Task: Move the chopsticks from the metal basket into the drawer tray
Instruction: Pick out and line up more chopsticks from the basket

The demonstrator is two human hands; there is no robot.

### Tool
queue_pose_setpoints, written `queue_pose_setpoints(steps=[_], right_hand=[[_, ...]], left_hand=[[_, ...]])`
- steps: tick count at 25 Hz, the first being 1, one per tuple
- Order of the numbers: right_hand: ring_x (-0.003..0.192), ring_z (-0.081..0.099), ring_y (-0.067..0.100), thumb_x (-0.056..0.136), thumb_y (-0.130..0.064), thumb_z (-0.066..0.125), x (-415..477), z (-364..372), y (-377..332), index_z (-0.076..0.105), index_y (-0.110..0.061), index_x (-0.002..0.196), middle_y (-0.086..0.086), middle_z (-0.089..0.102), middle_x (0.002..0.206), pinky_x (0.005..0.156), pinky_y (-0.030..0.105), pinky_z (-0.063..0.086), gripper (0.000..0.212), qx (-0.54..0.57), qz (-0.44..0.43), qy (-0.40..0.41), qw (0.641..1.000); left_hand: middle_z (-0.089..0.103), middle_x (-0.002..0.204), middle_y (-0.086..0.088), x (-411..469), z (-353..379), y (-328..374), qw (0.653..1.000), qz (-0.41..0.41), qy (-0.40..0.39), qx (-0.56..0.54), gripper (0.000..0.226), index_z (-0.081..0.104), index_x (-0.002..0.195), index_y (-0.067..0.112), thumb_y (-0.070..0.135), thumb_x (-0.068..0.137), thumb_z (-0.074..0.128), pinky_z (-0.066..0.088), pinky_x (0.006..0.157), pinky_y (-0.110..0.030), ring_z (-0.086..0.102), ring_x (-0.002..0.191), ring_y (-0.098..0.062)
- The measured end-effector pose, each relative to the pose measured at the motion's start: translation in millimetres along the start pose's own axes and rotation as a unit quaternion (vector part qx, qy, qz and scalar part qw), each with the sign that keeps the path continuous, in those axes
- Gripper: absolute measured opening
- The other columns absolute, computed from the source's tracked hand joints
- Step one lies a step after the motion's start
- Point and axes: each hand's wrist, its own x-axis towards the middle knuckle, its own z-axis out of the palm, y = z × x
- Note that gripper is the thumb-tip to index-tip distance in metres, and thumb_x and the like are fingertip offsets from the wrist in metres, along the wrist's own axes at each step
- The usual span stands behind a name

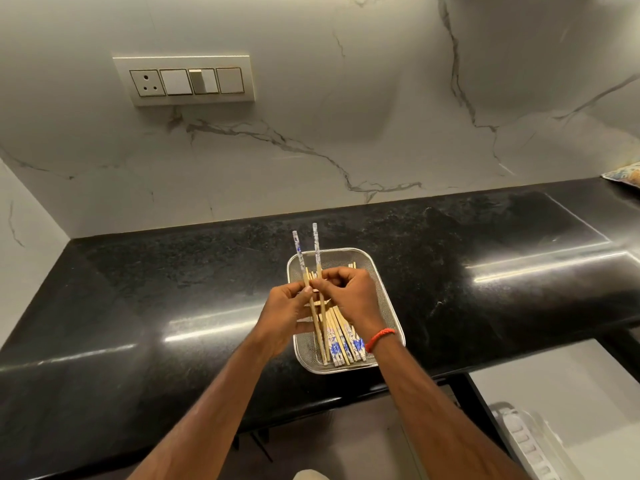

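A rectangular metal mesh basket [388, 320] stands on the black counter [173, 299], holding several wooden chopsticks [343, 341] with blue-and-white patterned ends. Over the basket, two chopsticks [316, 247] stand nearly upright, patterned ends pointing away from me. My left hand [285, 317] pinches one of them. My right hand [349, 296], with a red thread on its wrist, pinches the other. The two hands touch above the basket. At the lower right an open white drawer holds a pale plastic tray [530, 441], only partly in view.
A marble wall with a switch panel [185, 81] rises behind the counter. A patterned object [625, 174] lies at the far right edge. The counter's front edge runs just below the basket.
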Motion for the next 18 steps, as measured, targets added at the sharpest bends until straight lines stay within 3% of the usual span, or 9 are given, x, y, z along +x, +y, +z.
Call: queue_pose_setpoints(steps=[3, 6, 8, 10, 14, 18], right_hand=[[0.071, 0.073, 0.012, 0.08, -0.025, 0.082, 2, 8, 2, 0.075, -0.017, 0.091, -0.002, 0.071, 0.073, 0.068, 0.026, 0.061, 0.015, -0.014, 0.049, 0.01, 0.999], [0.073, 0.073, 0.011, 0.075, -0.034, 0.085, 4, 8, 13, 0.073, -0.02, 0.09, 0.002, 0.072, 0.078, 0.069, 0.027, 0.06, 0.023, 0.066, 0.094, -0.01, 0.993], [0.084, 0.071, 0.016, 0.074, -0.047, 0.083, 6, 5, 24, 0.072, -0.02, 0.098, 0.005, 0.073, 0.09, 0.075, 0.032, 0.059, 0.037, 0.062, 0.116, -0.001, 0.991], [0.089, 0.067, 0.013, 0.083, -0.052, 0.072, 6, 1, 38, 0.07, -0.021, 0.104, 0.0, 0.072, 0.1, 0.076, 0.029, 0.055, 0.037, -0.037, 0.133, 0.0, 0.99], [0.098, 0.067, 0.018, 0.094, -0.025, 0.065, 2, 1, 67, 0.061, -0.018, 0.123, 0.002, 0.072, 0.11, 0.086, 0.035, 0.057, 0.03, -0.34, 0.083, -0.076, 0.934], [0.086, 0.07, 0.018, 0.091, -0.016, 0.068, 8, 1, 70, 0.06, -0.019, 0.128, 0.004, 0.073, 0.098, 0.076, 0.031, 0.058, 0.038, -0.343, 0.088, -0.045, 0.934]], left_hand=[[0.078, 0.097, -0.02, 3, 3, -5, 0.999, -0.017, -0.013, -0.024, 0.025, 0.069, 0.113, 0.004, 0.015, 0.106, 0.048, 0.063, 0.067, -0.049, 0.076, 0.092, -0.039], [0.078, 0.095, -0.017, 5, 1, -9, 0.999, -0.025, -0.025, -0.036, 0.023, 0.068, 0.115, 0.001, 0.014, 0.104, 0.052, 0.063, 0.067, -0.048, 0.077, 0.081, -0.032], [0.074, 0.09, -0.015, 6, -1, -11, 0.998, -0.032, -0.023, -0.045, 0.02, 0.067, 0.111, -0.001, 0.011, 0.102, 0.054, 0.064, 0.065, -0.046, 0.075, 0.075, -0.028], [0.07, 0.092, -0.016, 7, -3, -13, 0.998, -0.038, -0.017, -0.051, 0.018, 0.066, 0.111, -0.001, 0.009, 0.102, 0.054, 0.064, 0.063, -0.044, 0.076, 0.075, -0.029], [0.066, 0.109, -0.024, 5, -7, -15, 0.997, -0.045, -0.014, -0.054, 0.02, 0.062, 0.118, 0.0, 0.007, 0.101, 0.053, 0.064, 0.062, -0.042, 0.077, 0.081, -0.031], [0.066, 0.122, -0.027, 5, -12, -13, 0.996, -0.056, -0.027, -0.061, 0.024, 0.061, 0.122, 0.003, 0.002, 0.099, 0.056, 0.065, 0.061, -0.041, 0.076, 0.084, -0.033]])
